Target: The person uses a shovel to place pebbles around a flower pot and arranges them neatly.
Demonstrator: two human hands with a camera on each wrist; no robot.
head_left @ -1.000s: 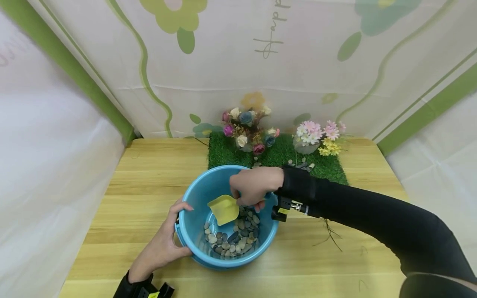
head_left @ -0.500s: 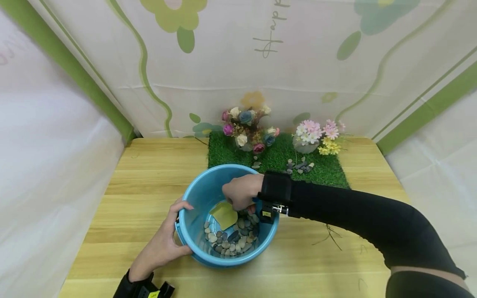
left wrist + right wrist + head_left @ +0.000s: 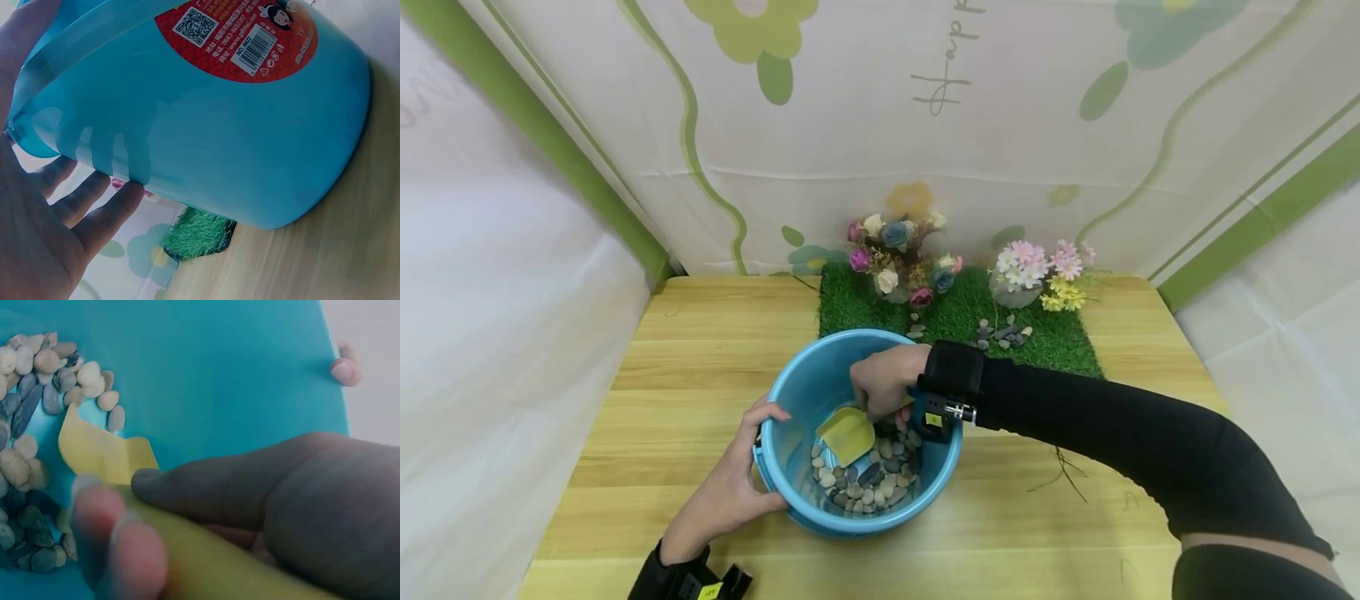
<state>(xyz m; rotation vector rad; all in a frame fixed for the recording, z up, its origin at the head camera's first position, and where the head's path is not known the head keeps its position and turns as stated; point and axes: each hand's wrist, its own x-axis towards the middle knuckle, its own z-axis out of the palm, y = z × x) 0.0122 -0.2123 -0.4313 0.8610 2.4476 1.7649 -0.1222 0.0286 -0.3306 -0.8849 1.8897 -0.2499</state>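
Observation:
My right hand reaches down inside a blue bucket and grips the handle of a yellow toy shovel. The shovel's blade sits low in the bucket, beside a layer of grey, tan and whitish pebbles. In the right wrist view the thumb and fingers close around the shovel's handle, and its blade has no pebbles visible on it. My left hand holds the bucket's left side, with fingertips over the rim. The left wrist view has several of its fingers against the outer wall.
Behind the bucket lies a green turf mat carrying a mixed rose arrangement, a pink and yellow flower arrangement and a few stones. Dark thin twigs lie on the wooden table at the right.
My right hand has gone lower into the bucket and slightly left, taking the shovel's blade down toward the pebbles. The left hand and bucket stay in place.

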